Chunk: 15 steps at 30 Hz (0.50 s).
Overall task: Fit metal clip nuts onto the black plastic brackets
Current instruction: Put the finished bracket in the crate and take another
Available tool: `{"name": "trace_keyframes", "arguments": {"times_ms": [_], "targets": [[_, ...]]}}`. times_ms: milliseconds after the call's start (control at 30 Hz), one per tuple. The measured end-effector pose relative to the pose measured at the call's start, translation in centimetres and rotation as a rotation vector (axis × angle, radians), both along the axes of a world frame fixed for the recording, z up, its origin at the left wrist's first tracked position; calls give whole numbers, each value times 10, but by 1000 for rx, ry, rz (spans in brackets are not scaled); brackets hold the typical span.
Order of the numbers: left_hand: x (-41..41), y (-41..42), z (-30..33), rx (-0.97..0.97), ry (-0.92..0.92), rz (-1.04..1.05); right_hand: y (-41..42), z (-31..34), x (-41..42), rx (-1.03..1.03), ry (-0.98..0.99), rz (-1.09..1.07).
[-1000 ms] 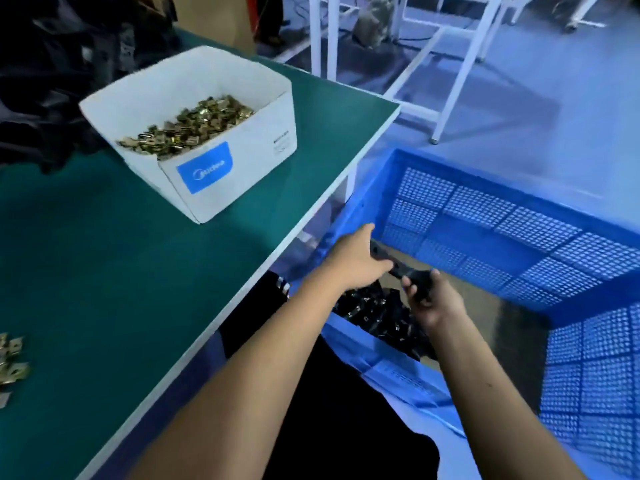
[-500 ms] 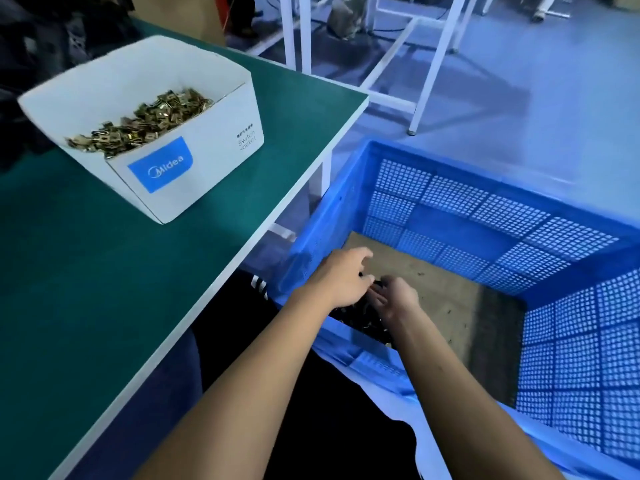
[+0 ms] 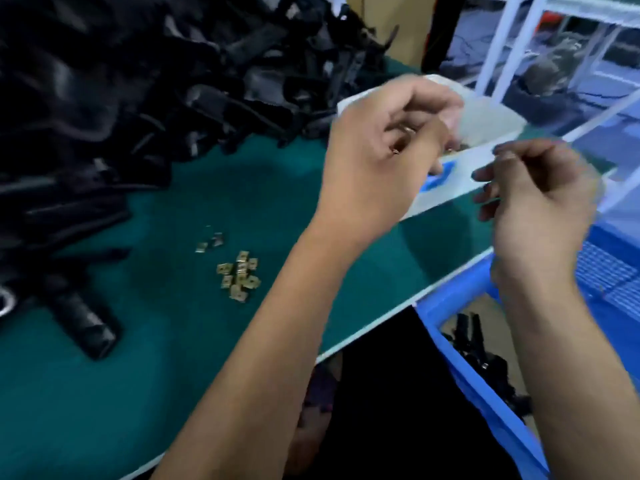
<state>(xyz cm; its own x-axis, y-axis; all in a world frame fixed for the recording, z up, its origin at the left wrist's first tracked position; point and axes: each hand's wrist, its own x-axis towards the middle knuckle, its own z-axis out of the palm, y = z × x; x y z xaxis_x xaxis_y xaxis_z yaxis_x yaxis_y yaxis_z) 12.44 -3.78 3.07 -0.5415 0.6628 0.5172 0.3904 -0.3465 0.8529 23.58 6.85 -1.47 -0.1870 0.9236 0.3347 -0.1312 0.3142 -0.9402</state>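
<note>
My left hand [image 3: 377, 157] hovers above the green table [image 3: 173, 358], its fingers curled round a few brass clip nuts [image 3: 398, 150] that glint in the palm. My right hand [image 3: 540, 209] is raised beside it, over the table's right edge, with loosely curled fingers and nothing visible in them. Several loose clip nuts [image 3: 239, 275] lie on the table in front of me. A big heap of black plastic brackets [image 3: 156, 81] fills the back left. The white box of clip nuts [image 3: 485, 133] stands behind my hands, mostly hidden. Motion blurs both hands.
A blue plastic crate [image 3: 457, 296] stands below the table's right edge with a few black brackets [image 3: 478, 351] in it. One black bracket [image 3: 83, 320] lies apart near the left. White frame legs [image 3: 509, 43] rise behind the table.
Both hands have come up out of the blue crate to above the table. The black bracket the right hand held is gone from it. The view has swung left.
</note>
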Motion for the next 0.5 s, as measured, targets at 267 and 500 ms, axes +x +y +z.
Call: {"name": "trace_keyframes", "arguments": {"times_ms": [267, 500], "targets": [[-128, -187, -10, 15, -81, 884, -197, -14, -162, 489, -674, 1016], [-160, -274, -37, -92, -122, 1210, -305, -26, -219, 812, -904, 962]]}}
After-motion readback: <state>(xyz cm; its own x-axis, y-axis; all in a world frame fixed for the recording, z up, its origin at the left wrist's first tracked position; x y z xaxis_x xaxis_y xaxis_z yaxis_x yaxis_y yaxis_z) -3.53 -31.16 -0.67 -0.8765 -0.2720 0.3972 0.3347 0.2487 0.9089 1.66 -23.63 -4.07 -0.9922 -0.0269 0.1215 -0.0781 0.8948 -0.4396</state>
